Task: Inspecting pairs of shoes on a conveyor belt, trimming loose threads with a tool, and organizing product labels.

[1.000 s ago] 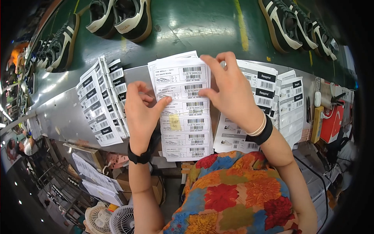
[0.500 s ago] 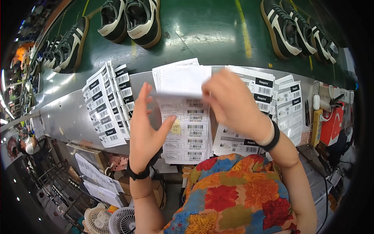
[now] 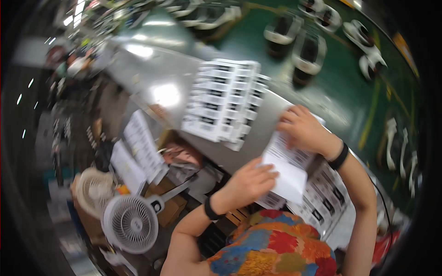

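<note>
In front of me lies a stack of printed label sheets [image 3: 294, 154], partly hidden under a blank white sheet [image 3: 289, 180] that looks folded over at its near end. My left hand [image 3: 248, 185] is closed at the left edge of that white sheet, fingertips on its border. At the far end of the stack, my right hand [image 3: 306, 131] has its fingers bent down and closed on the label paper; its thumb tip is blurred.
Overlapping barcode label sheets [image 3: 209, 101] lie to the left on the metal table edge [image 3: 161, 87]. More labels [image 3: 324, 198] are by my right forearm. Shoes [image 3: 309, 53] stand on the green conveyor belt [image 3: 340, 99]. A white fan [image 3: 131, 224] stands low left.
My view has swung left, so the scene sits turned. The left hand went from open to closed at the sheet's edge; the right hand stayed at the stack's far end.
</note>
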`<state>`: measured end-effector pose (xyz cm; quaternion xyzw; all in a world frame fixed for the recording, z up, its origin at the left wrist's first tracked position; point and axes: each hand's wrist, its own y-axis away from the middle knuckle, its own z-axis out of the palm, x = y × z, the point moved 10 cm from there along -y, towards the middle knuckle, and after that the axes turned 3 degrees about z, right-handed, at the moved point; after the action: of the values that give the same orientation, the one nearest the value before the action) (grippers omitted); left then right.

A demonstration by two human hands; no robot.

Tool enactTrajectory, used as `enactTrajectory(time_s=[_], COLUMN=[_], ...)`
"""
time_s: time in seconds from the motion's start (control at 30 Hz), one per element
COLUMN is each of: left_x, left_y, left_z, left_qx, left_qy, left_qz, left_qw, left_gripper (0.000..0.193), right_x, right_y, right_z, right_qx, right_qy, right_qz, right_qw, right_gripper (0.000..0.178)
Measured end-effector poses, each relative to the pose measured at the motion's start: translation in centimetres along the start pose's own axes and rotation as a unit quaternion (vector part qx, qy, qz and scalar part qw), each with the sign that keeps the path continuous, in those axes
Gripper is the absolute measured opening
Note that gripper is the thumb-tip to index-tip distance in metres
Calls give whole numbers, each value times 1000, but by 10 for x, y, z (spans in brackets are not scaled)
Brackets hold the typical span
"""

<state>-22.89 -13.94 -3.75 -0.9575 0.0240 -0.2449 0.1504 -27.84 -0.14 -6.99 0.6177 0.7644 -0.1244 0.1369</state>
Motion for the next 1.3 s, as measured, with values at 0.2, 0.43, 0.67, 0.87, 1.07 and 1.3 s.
enactTrajectory(time_s=[0.2, 0.43, 0.67, 0.87, 1.07, 1.3], left_x=[6, -1, 1, 2, 1, -9], left_y=[15, 13, 7, 5, -4, -15], left_z=[20, 49, 45, 41, 33, 26], left_qx=[5, -56, -37, -75, -89, -261], left_qy=[-7, 0, -41, -27, -32, 171], left_qz=[-35, -53, -50, -54, -82, -154], left_qw=[999, 997, 997, 995, 992, 937], left_gripper=[18, 17, 10, 13, 25, 41], right_x=[-19, -27, -23, -16, 3, 11], right_y=[3, 20, 7, 20, 34, 50], right_z=[-22, -19, -16, -16, 3, -26], right_qx=[93, 103, 76, 155, 121, 183], right_qy=[-17, 34, -1, -7, -43, -155], right_qz=[-61, -85, -34, -74, -63, 48], right_qw=[994, 990, 997, 985, 990, 970], right_gripper=[47, 38, 35, 21, 14, 31])
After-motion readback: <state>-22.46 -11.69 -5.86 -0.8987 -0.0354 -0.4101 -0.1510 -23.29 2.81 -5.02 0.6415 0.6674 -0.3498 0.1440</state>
